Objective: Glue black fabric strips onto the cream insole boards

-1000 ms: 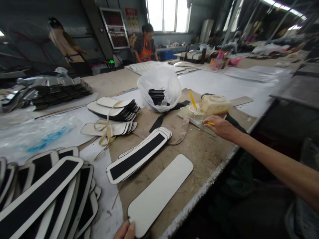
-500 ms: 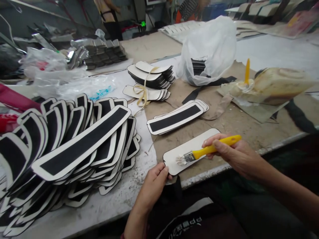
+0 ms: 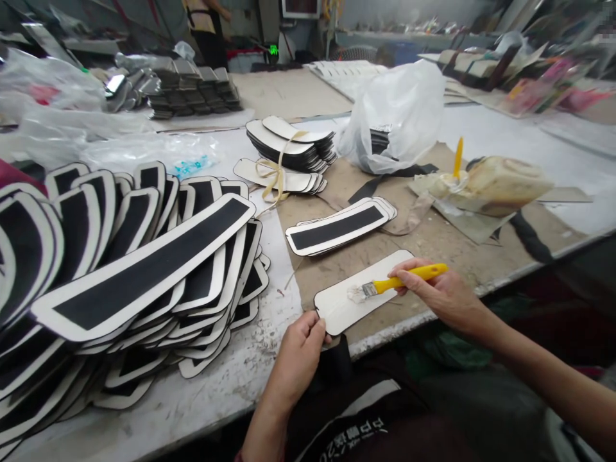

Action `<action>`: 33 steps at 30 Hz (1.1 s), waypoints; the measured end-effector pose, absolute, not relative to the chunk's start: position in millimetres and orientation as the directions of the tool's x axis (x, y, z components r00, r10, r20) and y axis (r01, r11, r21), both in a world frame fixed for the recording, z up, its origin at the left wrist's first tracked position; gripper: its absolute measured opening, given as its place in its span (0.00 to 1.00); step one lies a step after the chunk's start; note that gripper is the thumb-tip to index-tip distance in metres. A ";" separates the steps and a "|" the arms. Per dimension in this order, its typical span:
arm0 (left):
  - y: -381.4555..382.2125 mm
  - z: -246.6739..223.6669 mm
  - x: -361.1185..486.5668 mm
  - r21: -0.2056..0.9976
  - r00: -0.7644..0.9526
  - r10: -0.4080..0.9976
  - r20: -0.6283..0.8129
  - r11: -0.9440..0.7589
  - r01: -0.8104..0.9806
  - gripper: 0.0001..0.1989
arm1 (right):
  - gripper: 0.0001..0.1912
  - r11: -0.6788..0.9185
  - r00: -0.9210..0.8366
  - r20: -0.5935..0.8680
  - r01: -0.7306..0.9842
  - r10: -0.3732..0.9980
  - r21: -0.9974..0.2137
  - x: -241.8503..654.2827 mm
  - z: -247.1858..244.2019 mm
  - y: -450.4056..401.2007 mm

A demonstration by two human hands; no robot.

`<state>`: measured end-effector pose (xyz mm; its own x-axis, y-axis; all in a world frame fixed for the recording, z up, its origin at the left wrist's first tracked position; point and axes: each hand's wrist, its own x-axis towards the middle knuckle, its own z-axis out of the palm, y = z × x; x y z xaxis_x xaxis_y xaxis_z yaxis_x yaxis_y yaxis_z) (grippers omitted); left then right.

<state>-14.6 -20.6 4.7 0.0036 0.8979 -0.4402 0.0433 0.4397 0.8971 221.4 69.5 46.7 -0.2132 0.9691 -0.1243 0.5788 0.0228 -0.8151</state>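
My left hand (image 3: 301,350) pinches the near left end of a long white panel (image 3: 346,311) with a dark edge, which lies on brown paper. In my right hand (image 3: 440,292) is a yellow-handled brush (image 3: 416,273), its bristles touching the panel's upper face left of the middle. Wet-looking streaks show around the bristles. Just beyond lies a small stack of white panels with black centres (image 3: 337,230). On the left spreads a large pile of similar panels (image 3: 154,269).
A stained container (image 3: 505,183) with an upright yellow handle (image 3: 458,157) stands at the right. Behind are a white plastic bag (image 3: 399,115), tied panel bundles (image 3: 289,151) and grey stacks (image 3: 192,90). A person (image 3: 206,25) stands in the background.
The brush in my right hand has moved slightly up and right along the panel. My left hand keeps its hold. The camera view has shifted a little.
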 end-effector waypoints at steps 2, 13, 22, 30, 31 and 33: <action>-21.1 2.7 -14.1 0.899 0.000 0.901 -0.434 0.433 0.058 0.14 | 0.18 0.086 -0.190 -0.048 0.634 0.981 -0.769 231.2 46.0 70.8; -24.5 -13.0 -12.3 0.904 -0.020 0.913 -0.407 0.406 0.135 0.16 | 0.11 0.310 -0.219 0.237 0.819 0.946 -0.483 268.1 47.0 79.2; -25.1 -16.9 -12.0 0.905 -0.041 0.915 -0.401 0.402 0.141 0.16 | 0.06 0.529 -0.418 0.363 0.795 0.833 -0.298 272.2 55.8 74.2; -25.8 -23.7 -12.0 0.905 0.011 0.906 -0.424 0.423 0.044 0.17 | 0.07 0.615 -0.545 0.287 0.663 0.787 -0.427 222.9 49.7 36.5; -25.9 -23.8 -12.1 0.904 0.016 0.904 -0.427 0.426 0.030 0.17 | 0.06 0.593 -0.524 0.292 0.618 0.800 -0.516 215.8 52.9 31.3; -26.6 -21.5 -12.1 0.901 0.029 0.900 -0.434 0.434 0.008 0.17 | 0.06 0.493 -0.438 0.272 0.539 0.857 -0.683 203.3 60.4 23.1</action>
